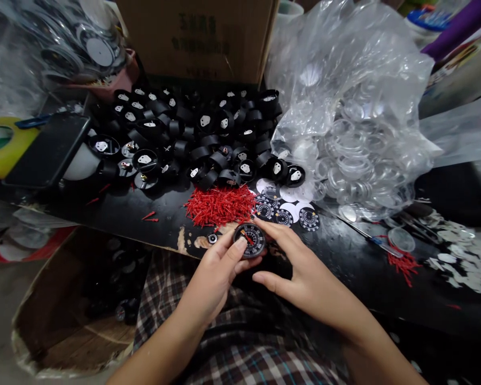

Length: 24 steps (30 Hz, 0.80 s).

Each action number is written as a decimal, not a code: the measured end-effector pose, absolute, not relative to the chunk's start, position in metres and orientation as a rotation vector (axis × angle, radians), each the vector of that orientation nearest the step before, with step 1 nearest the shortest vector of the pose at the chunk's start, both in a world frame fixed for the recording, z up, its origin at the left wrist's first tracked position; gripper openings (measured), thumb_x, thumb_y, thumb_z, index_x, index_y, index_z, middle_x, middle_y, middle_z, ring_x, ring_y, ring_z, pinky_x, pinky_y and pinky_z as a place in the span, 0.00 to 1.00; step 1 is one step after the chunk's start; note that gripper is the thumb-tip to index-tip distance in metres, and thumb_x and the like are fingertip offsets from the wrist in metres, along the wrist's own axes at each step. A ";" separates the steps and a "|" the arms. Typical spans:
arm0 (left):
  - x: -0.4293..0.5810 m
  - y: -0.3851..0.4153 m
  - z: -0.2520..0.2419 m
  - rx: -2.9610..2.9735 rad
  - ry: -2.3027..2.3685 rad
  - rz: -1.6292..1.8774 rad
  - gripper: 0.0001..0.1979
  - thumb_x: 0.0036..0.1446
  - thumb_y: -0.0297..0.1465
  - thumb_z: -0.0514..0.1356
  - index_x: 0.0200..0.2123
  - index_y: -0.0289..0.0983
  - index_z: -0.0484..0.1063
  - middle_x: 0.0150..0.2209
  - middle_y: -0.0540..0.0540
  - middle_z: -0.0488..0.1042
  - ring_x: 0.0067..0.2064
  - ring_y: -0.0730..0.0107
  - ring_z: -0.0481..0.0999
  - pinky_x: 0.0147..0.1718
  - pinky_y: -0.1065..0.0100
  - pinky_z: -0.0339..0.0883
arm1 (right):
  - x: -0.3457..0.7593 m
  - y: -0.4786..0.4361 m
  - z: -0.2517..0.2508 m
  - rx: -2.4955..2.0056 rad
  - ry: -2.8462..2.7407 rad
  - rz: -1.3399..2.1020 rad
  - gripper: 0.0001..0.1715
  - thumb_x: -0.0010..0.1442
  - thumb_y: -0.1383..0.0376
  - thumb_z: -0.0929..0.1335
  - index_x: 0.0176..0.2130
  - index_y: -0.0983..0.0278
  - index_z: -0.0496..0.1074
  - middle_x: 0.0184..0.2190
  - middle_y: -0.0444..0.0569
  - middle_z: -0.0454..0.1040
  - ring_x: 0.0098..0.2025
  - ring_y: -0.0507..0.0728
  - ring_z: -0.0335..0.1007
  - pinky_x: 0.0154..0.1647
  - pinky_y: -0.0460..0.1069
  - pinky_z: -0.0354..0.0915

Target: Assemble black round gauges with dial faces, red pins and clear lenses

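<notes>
My left hand [219, 267] is closed around a small round black dial gauge [255, 241], its thumb resting on the face, which carries white markings and a red pointer. Beside the gauge's right edge, my right hand [292, 259] has its fingers and thumb apart, the fingertips close to the rim; whether they touch it I cannot tell. Just beyond the hands lies a heap of red pointers [220, 206]. Printed dial faces [284, 216] are scattered to its right. A small black round part [212, 238] sits left of the gauge at the table edge.
Many black gauge housings [204, 139] cover the back of the table. A plastic bag of clear lenses [353, 155] stands right, near tweezers [374, 240] and white pieces [460, 256]. A phone [50, 149] and yellow tape roll [0, 144] lie left; a cardboard box [200, 40] stands behind.
</notes>
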<state>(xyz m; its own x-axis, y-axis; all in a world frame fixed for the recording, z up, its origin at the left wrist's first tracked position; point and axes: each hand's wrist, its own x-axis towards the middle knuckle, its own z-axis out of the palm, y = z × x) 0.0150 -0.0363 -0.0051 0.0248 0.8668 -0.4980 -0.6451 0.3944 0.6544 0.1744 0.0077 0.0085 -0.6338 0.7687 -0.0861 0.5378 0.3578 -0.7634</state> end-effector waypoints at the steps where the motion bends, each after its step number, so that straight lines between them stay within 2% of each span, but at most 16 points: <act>1: 0.015 -0.037 -0.004 0.273 0.992 1.187 0.13 0.58 0.34 0.61 0.46 0.40 0.76 0.45 0.43 0.79 0.42 0.63 0.79 0.44 0.65 0.72 | 0.176 0.007 0.010 -1.162 -2.318 1.162 0.40 0.59 0.60 0.69 0.65 0.53 0.50 0.63 0.50 0.58 0.63 0.59 0.54 0.62 0.61 0.56; 5: 0.015 -0.041 0.000 0.285 0.989 1.182 0.13 0.58 0.35 0.61 0.46 0.39 0.76 0.44 0.43 0.80 0.42 0.63 0.80 0.44 0.65 0.72 | 0.180 0.007 0.014 -1.138 -2.261 1.170 0.34 0.60 0.60 0.68 0.63 0.53 0.55 0.61 0.49 0.61 0.62 0.58 0.57 0.62 0.60 0.57; 8: 0.015 -0.042 -0.001 0.297 1.001 1.182 0.14 0.57 0.35 0.61 0.46 0.40 0.76 0.43 0.43 0.80 0.41 0.63 0.80 0.42 0.66 0.72 | 0.180 0.005 0.013 -1.119 -2.250 1.151 0.34 0.60 0.61 0.68 0.62 0.54 0.56 0.60 0.49 0.62 0.61 0.58 0.58 0.61 0.59 0.58; 12: 0.017 -0.044 -0.003 0.278 1.010 1.140 0.15 0.56 0.36 0.63 0.47 0.43 0.76 0.47 0.46 0.79 0.41 0.65 0.81 0.40 0.70 0.73 | 0.176 0.000 0.014 -1.149 -2.254 1.011 0.29 0.60 0.62 0.69 0.59 0.58 0.61 0.58 0.50 0.66 0.60 0.58 0.60 0.60 0.58 0.59; 16: 0.017 -0.044 -0.003 0.234 1.044 1.092 0.20 0.55 0.36 0.64 0.52 0.45 0.72 0.49 0.45 0.78 0.43 0.63 0.80 0.40 0.71 0.74 | 0.191 -0.002 0.017 -1.139 -2.278 0.898 0.23 0.60 0.60 0.69 0.54 0.60 0.67 0.53 0.49 0.72 0.55 0.55 0.65 0.56 0.52 0.62; 19: 0.015 -0.044 -0.003 0.179 1.062 1.061 0.26 0.55 0.39 0.63 0.57 0.44 0.67 0.45 0.43 0.80 0.42 0.62 0.81 0.40 0.70 0.75 | 0.230 0.006 0.013 -1.469 -2.289 0.511 0.14 0.64 0.62 0.64 0.49 0.60 0.72 0.46 0.47 0.77 0.49 0.53 0.71 0.51 0.50 0.65; 21: 0.015 -0.044 -0.003 0.118 1.030 1.061 0.27 0.57 0.41 0.60 0.59 0.45 0.64 0.45 0.43 0.80 0.43 0.63 0.81 0.41 0.71 0.75 | 0.263 0.013 0.009 -1.774 -2.211 0.147 0.15 0.65 0.65 0.62 0.47 0.63 0.73 0.43 0.51 0.77 0.46 0.56 0.72 0.48 0.53 0.66; 24: 0.016 -0.047 -0.001 0.068 0.951 1.060 0.25 0.59 0.41 0.57 0.59 0.45 0.64 0.49 0.43 0.79 0.45 0.64 0.80 0.43 0.71 0.74 | 0.304 0.026 -0.001 -1.963 -2.166 -0.069 0.16 0.61 0.67 0.62 0.47 0.67 0.73 0.42 0.58 0.76 0.44 0.63 0.70 0.45 0.60 0.64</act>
<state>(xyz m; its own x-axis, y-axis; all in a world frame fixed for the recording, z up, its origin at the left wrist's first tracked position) 0.0163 -0.0475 -0.0011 0.1471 0.7629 -0.6296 -0.7084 0.5255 0.4712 0.3036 0.0256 -0.0009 -0.0854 0.9779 0.1909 0.9880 0.1079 -0.1105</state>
